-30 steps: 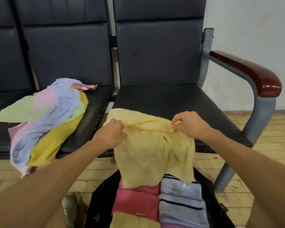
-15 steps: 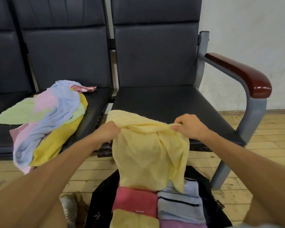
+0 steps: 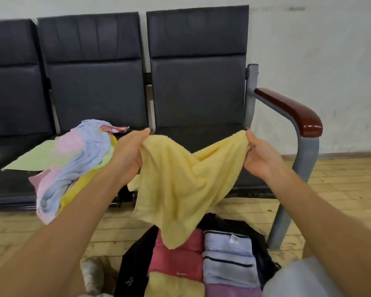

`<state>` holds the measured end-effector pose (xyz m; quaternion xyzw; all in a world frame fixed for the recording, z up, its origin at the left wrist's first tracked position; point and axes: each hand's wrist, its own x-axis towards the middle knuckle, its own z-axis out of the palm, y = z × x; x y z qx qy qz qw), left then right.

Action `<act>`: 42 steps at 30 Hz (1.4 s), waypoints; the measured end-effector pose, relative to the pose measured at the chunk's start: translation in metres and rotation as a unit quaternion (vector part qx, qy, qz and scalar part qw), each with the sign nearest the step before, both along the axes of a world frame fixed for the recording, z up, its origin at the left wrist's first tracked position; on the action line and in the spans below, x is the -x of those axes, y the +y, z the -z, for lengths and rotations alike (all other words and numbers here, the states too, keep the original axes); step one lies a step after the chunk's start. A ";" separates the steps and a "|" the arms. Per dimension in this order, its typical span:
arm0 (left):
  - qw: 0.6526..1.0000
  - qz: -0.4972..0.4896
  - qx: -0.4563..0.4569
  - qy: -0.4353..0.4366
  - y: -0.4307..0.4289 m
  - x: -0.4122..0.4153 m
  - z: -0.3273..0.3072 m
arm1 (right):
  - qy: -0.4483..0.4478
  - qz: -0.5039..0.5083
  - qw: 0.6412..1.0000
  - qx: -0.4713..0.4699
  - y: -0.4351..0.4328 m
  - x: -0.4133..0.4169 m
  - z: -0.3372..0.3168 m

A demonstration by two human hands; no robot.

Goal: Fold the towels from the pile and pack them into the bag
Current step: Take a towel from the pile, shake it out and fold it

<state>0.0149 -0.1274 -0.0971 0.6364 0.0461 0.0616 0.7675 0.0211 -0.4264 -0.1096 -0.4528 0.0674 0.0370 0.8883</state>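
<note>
A pale yellow towel (image 3: 180, 185) hangs in the air, stretched between my hands above the open black bag (image 3: 135, 260). My left hand (image 3: 130, 155) grips its left top edge and my right hand (image 3: 258, 157) pinches its right top corner. The towel sags in the middle and its lower tip hangs over the bag. Inside the bag lie folded towels: a red one (image 3: 178, 260), a light blue striped one (image 3: 229, 260), a yellow one (image 3: 174, 286) and a purple one (image 3: 231, 291). The unfolded pile (image 3: 77, 163) of blue, pink, green and yellow towels lies on the middle seat at left.
A row of dark padded seats (image 3: 201, 138) stands against the white wall, with a grey metal frame and a wooden armrest (image 3: 291, 110) at right. The floor (image 3: 341, 189) is light wooden boards. A shoe (image 3: 92, 273) shows left of the bag.
Both hands have lifted the yellow towel off the seat edge and pulled apart, spreading it wider. The view has tilted upward, showing more of the seat backs.
</note>
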 end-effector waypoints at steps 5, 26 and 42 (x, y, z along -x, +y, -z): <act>0.999 -0.044 -0.008 0.022 0.020 0.012 0.031 | -0.037 0.035 0.999 -0.012 -0.023 0.005 0.008; 0.969 -0.135 -0.208 0.006 0.037 0.020 0.039 | 0.026 0.141 0.946 0.289 -0.038 0.005 0.013; 0.987 -0.009 -0.141 0.076 0.038 0.027 0.037 | -0.018 0.107 0.966 0.235 -0.037 0.012 0.011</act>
